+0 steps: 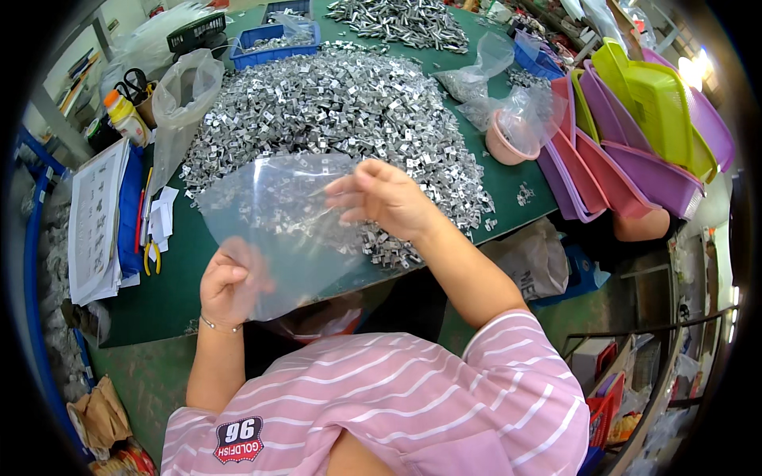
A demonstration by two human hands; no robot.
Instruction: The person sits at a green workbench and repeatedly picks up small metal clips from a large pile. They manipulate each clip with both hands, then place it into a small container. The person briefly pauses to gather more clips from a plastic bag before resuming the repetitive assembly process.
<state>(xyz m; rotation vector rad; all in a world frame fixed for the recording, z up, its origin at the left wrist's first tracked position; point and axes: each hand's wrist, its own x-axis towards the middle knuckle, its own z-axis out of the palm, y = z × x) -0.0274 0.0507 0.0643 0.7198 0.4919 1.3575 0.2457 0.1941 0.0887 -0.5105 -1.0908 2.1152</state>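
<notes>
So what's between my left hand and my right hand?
In the head view, a clear plastic bag lies between your left hand and right hand, small metal pieces showing through it.

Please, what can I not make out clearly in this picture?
- Head view: the left hand's fingers behind the clear plastic film show only hazily through it.
- Head view: the right hand's fingertips are blurred; whether they grip the film is unclear.
- Head view: lower pieces in the metal pile are covered by upper ones.
- Head view: the far metal pile is cut by the upper edge.
</notes>
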